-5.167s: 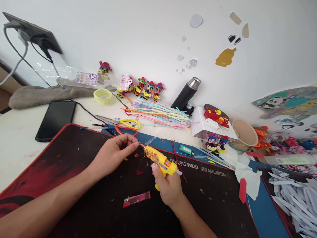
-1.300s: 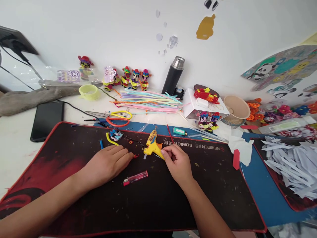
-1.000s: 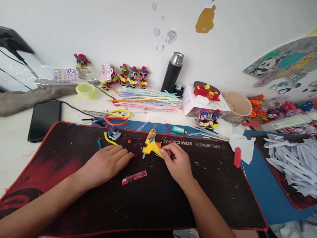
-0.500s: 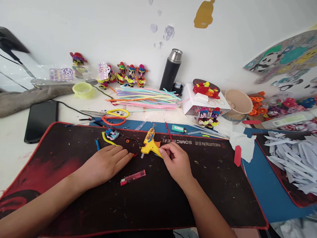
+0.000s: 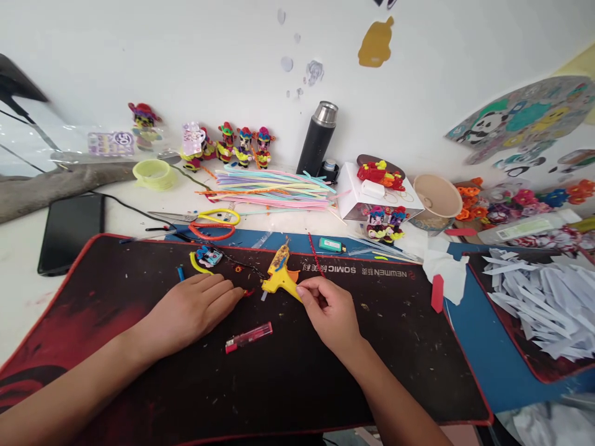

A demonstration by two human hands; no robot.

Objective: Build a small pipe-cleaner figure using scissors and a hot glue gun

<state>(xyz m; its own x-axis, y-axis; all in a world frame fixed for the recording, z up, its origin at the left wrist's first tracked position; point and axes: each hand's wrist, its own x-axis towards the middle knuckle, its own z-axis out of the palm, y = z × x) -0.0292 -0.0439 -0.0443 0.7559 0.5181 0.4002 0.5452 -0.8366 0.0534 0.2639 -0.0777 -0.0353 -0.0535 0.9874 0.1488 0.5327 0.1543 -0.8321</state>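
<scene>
My left hand (image 5: 198, 310) lies palm down on the dark mat (image 5: 279, 390), fingers stretched out flat, the fingertips beside a small red piece (image 5: 250, 292). What lies under the palm is hidden. With thumb and forefinger pinched, my right hand (image 5: 332, 313) grips the handle end of a yellow glue gun (image 5: 280, 279), which rests on the mat with its nozzle pointing away. A red transparent lighter (image 5: 250, 337) lies between my forearms. Just beyond my left hand are a small blue-and-black figure (image 5: 209, 256), a yellow-green fuzzy stem (image 5: 199, 264) and a blue stub (image 5: 180, 273).
Orange-and-yellow-handled scissors (image 5: 214, 224), a bundle of pastel pipe cleaners (image 5: 274, 189) and a black flask (image 5: 318, 139) stand or lie behind the mat. Fuzzy figures (image 5: 244, 147) line the wall. White paper strips (image 5: 539, 303) are heaped at right; a phone (image 5: 72, 232) lies left.
The camera view has shifted slightly, so most of the scene sits a little lower and more to the left. Both hands and the glue gun keep nearly the same places on the mat.
</scene>
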